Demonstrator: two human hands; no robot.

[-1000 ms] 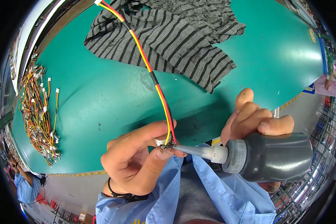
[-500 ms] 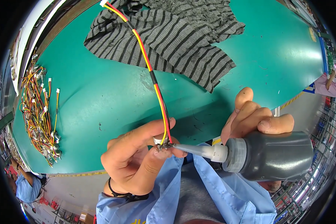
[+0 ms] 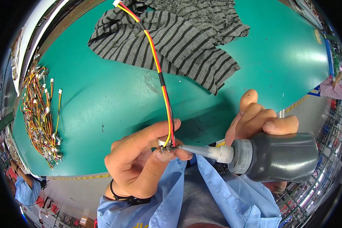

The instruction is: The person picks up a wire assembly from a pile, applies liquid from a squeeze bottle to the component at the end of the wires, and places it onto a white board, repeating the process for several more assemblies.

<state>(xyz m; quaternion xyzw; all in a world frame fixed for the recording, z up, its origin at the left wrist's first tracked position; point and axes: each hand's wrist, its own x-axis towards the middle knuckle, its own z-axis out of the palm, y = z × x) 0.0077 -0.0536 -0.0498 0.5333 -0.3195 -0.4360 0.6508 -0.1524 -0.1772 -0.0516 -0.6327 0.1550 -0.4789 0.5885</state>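
Observation:
Between thumb and fingers, my left hand (image 3: 138,167) pinches a small round metal electrical component (image 3: 164,141) with dark-coated solder legs. A wire lead (image 3: 163,91) in red, yellow and black rises from it, ending in a white connector plug (image 3: 117,3). My right hand (image 3: 252,119) grips a squeeze bottle (image 3: 287,159) of dark liquid, lying nearly sideways; its fingers curl over the far side and the thumb is mostly hidden beneath. The bottle's tapered nozzle (image 3: 203,151) points left, its tip right at the component's legs; whether it touches them I cannot tell.
A pile of similar wired components (image 3: 41,117) lies at the left of the green table (image 3: 114,91). Striped grey cloth (image 3: 174,41) is spread at the back. Co-workers sit at far left (image 3: 26,188) and far right (image 3: 332,89). Shelving (image 3: 311,197) stands at lower right.
My left hand and the component have shifted slightly right, and the wire's upper end has swung right. The nozzle tip has moved slightly up and right. Both grips are the same.

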